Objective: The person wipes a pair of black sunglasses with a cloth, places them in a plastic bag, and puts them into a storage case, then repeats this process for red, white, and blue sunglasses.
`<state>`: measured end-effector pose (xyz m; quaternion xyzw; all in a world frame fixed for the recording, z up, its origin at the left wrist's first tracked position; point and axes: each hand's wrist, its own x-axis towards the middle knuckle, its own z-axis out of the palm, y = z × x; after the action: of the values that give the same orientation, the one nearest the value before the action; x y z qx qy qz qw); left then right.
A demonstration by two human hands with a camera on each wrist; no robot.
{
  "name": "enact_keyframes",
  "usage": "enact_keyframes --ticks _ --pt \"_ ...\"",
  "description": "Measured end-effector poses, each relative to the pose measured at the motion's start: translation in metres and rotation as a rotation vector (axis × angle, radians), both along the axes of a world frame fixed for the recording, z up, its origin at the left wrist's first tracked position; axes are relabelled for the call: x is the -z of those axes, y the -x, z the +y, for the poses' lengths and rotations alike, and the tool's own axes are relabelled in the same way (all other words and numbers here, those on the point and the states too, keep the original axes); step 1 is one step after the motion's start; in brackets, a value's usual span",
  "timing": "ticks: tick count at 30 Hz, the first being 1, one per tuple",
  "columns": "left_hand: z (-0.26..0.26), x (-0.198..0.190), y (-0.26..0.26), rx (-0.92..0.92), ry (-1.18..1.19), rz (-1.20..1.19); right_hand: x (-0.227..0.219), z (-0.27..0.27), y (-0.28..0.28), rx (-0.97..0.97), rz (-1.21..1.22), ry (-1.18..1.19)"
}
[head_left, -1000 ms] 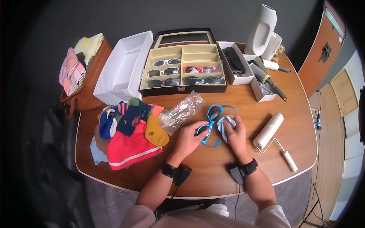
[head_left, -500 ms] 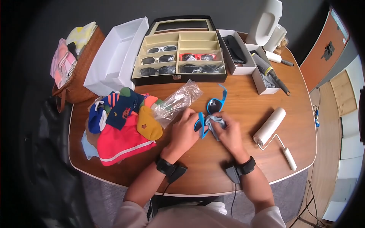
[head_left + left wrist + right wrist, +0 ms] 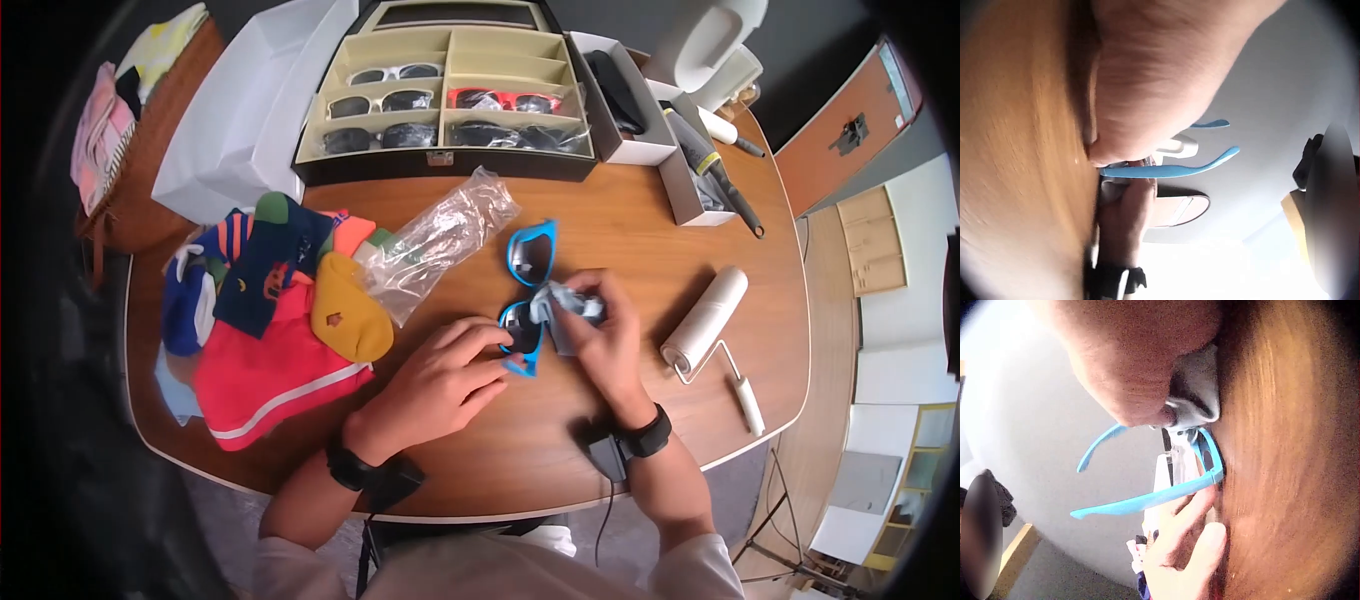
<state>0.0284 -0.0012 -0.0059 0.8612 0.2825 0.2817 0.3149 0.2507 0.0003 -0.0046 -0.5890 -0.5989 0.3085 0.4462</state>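
A pair of blue-framed sunglasses (image 3: 531, 255) lies front-down on the wooden table, its temples (image 3: 1141, 503) pointing up. My right hand (image 3: 605, 340) pinches a crumpled grey-blue cloth (image 3: 560, 318) between thumb and fingers, against the bridge and the nearer lens. My left hand (image 3: 440, 375) is beside the nearer lens, its fingers loosely spread and the fingertips right at the frame's edge. In the right wrist view, the left fingers (image 3: 1188, 512) reach the frame by the hinge. The cloth partly covers the bridge.
A clear plastic sleeve (image 3: 440, 245) lies left of the sunglasses, beside a pile of socks and clothes (image 3: 270, 350). Behind stands a case (image 3: 450, 165) holding several sunglasses. White boxes (image 3: 655, 150) flank it. A lint roller (image 3: 705, 320) lies to the right.
The sunglasses were held up in my left hand and have turned over onto the table. The left hand has loosened from the frame; the cloth has stayed in my right hand.
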Motion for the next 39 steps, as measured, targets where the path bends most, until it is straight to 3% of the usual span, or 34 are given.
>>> enact_keyframes --ticks 11,13,18,22,25,29,33,39 --pt "0.000 -0.003 0.000 -0.035 0.012 0.055 0.015 0.015 -0.004 0.326 0.327 -0.039" --pt "0.000 -0.003 -0.001 -0.044 0.035 0.054 0.014 0.017 -0.003 0.312 0.210 -0.057" --pt "0.000 -0.002 -0.002 -0.048 -0.008 0.091 0.008 0.018 0.001 0.276 0.255 0.018" --pt "0.000 -0.003 0.000 -0.030 -0.033 0.106 0.007 0.015 0.004 0.177 0.147 -0.002" --pt "-0.001 -0.004 0.000 -0.031 -0.050 0.121 0.002 0.012 -0.009 -0.173 -0.263 -0.428" --pt "-0.004 0.001 0.002 -0.038 -0.041 0.101 -0.012 -0.005 -0.008 -0.333 -0.542 -0.183" --pt "-0.008 0.006 0.002 -0.064 -0.039 0.073 -0.014 -0.012 0.001 -0.297 -0.717 -0.126" --pt "-0.010 0.008 0.004 -0.063 -0.052 0.076 -0.033 -0.027 0.009 -0.428 -1.020 -0.148"
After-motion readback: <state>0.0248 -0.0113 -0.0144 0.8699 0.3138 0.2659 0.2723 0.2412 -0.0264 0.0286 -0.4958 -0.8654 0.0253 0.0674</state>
